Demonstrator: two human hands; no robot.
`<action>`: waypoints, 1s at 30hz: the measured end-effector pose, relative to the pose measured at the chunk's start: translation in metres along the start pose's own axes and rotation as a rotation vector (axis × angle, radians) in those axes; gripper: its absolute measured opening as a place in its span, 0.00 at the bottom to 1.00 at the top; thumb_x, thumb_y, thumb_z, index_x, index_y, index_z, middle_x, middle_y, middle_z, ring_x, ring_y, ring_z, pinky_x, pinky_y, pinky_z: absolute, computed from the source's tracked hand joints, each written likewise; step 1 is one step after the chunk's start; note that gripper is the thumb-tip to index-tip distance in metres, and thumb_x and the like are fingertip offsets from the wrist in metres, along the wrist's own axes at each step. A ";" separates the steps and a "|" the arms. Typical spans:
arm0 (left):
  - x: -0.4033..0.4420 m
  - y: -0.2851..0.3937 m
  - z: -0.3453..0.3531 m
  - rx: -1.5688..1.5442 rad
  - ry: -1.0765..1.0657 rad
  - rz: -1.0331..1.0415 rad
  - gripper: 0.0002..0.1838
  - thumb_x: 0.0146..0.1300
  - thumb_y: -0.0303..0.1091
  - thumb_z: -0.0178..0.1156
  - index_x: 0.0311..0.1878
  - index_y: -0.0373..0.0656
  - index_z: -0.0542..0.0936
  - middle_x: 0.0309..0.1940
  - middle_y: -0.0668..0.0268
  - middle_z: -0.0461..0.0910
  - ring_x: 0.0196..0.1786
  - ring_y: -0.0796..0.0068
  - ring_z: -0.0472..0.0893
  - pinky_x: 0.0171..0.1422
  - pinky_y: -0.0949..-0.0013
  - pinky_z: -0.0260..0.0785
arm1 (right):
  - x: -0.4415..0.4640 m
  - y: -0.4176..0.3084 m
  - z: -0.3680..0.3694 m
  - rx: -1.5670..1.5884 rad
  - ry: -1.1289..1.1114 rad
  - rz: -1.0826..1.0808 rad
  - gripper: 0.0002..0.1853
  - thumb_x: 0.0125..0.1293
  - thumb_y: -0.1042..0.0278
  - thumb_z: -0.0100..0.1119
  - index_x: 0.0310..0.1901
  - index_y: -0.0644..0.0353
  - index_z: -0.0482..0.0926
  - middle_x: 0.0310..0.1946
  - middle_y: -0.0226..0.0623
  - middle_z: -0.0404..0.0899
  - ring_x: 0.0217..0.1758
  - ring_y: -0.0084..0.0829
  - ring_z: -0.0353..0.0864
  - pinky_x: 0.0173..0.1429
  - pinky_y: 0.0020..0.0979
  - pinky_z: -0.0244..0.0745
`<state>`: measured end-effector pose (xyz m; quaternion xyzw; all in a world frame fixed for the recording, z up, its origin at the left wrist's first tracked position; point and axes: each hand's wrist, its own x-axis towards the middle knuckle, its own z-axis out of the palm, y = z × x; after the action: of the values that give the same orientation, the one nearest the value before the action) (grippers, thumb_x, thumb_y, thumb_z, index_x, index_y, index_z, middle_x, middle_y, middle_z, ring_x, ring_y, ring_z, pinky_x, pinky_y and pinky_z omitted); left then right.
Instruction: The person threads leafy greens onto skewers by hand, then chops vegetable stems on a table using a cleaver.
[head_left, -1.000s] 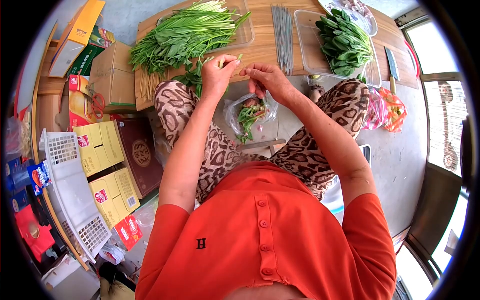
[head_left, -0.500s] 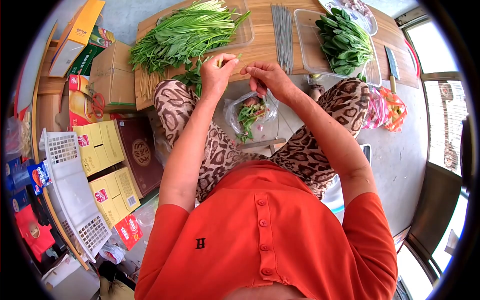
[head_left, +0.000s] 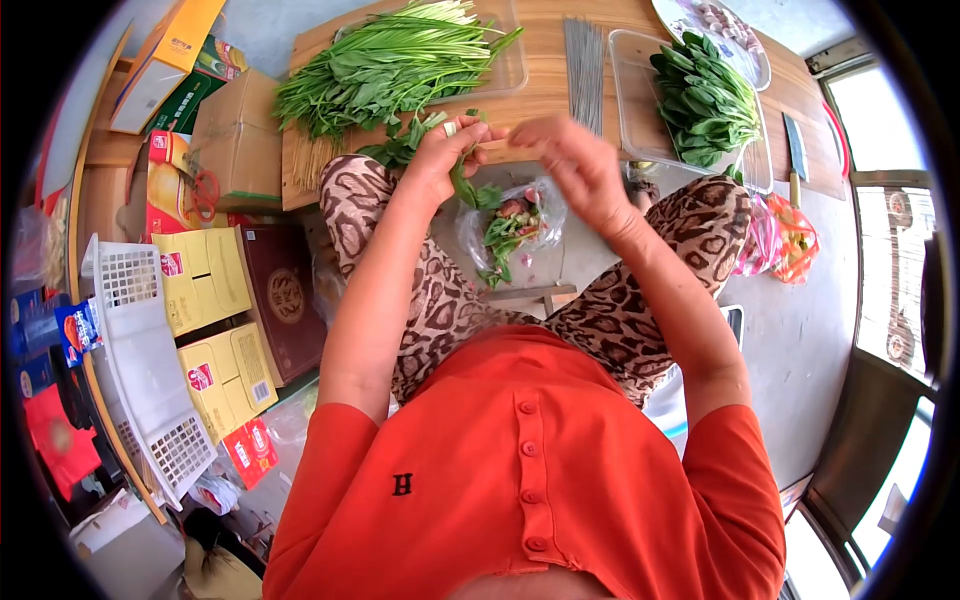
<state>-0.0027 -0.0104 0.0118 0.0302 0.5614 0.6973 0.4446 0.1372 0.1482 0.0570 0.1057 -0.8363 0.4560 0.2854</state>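
My left hand (head_left: 445,162) is closed around leafy greens (head_left: 463,185), whose leaves hang below the fingers. A short, thin pale strip shows between the two hands; what it is I cannot make out. My right hand (head_left: 585,172) is just to the right, its fingers smeared by motion, so their grip is unclear. Beneath both hands, a clear plastic bag (head_left: 548,228) on the floor contains leaf and reddish stem scraps (head_left: 515,222). Beyond my left hand, a large heap of long-stemmed greens (head_left: 390,75) lies on the wooden table (head_left: 545,100), partly over a clear tray.
Metal skewers (head_left: 584,65) lie mid-table, thin bamboo sticks (head_left: 312,165) at its left edge. At right are a clear tub (head_left: 632,120) with bundled dark leaves (head_left: 705,100), a plate (head_left: 757,68) and a knife (head_left: 796,150). Boxes (head_left: 235,135) and a white basket (head_left: 140,350) stand left.
My right hand has moved right and slightly down, and is now blurred. More leaves show under my left hand. The whole view has shifted slightly.
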 end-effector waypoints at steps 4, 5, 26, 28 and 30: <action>0.002 0.002 -0.006 -0.139 -0.192 -0.027 0.09 0.65 0.34 0.60 0.46 0.46 0.74 0.39 0.68 0.80 0.30 0.84 0.73 0.23 0.82 0.56 | -0.011 -0.015 0.023 -0.049 -0.298 -0.306 0.11 0.52 0.78 0.57 0.39 0.61 0.76 0.41 0.36 0.77 0.43 0.38 0.80 0.44 0.35 0.78; 0.003 0.000 -0.007 -0.109 -0.167 -0.040 0.07 0.66 0.33 0.59 0.45 0.46 0.74 0.40 0.68 0.80 0.30 0.84 0.73 0.22 0.83 0.55 | -0.015 -0.013 0.028 -0.051 -0.323 -0.356 0.12 0.49 0.76 0.57 0.38 0.60 0.75 0.40 0.35 0.76 0.42 0.36 0.79 0.44 0.34 0.78; -0.007 0.002 -0.002 0.090 -0.194 0.095 0.08 0.62 0.33 0.64 0.41 0.40 0.79 0.33 0.69 0.82 0.28 0.85 0.74 0.27 0.81 0.60 | -0.014 0.009 0.017 -0.029 0.068 0.347 0.17 0.63 0.74 0.55 0.55 0.62 0.73 0.44 0.42 0.80 0.36 0.35 0.81 0.42 0.32 0.77; -0.012 0.000 0.007 0.199 -0.207 0.110 0.09 0.62 0.33 0.64 0.41 0.39 0.80 0.33 0.67 0.82 0.27 0.85 0.74 0.28 0.80 0.61 | -0.010 0.032 0.017 0.359 0.212 0.666 0.17 0.66 0.68 0.57 0.54 0.64 0.74 0.41 0.35 0.82 0.31 0.21 0.76 0.34 0.23 0.69; -0.013 -0.003 0.014 0.241 -0.267 0.095 0.10 0.61 0.33 0.65 0.41 0.37 0.81 0.34 0.68 0.83 0.27 0.85 0.75 0.28 0.79 0.60 | -0.008 0.040 0.015 0.479 0.192 0.812 0.16 0.67 0.68 0.57 0.53 0.65 0.75 0.40 0.34 0.82 0.28 0.19 0.74 0.32 0.22 0.67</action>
<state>0.0139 -0.0086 0.0206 0.2018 0.5748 0.6351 0.4748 0.1199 0.1576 0.0180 -0.2091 -0.6512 0.7183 0.1275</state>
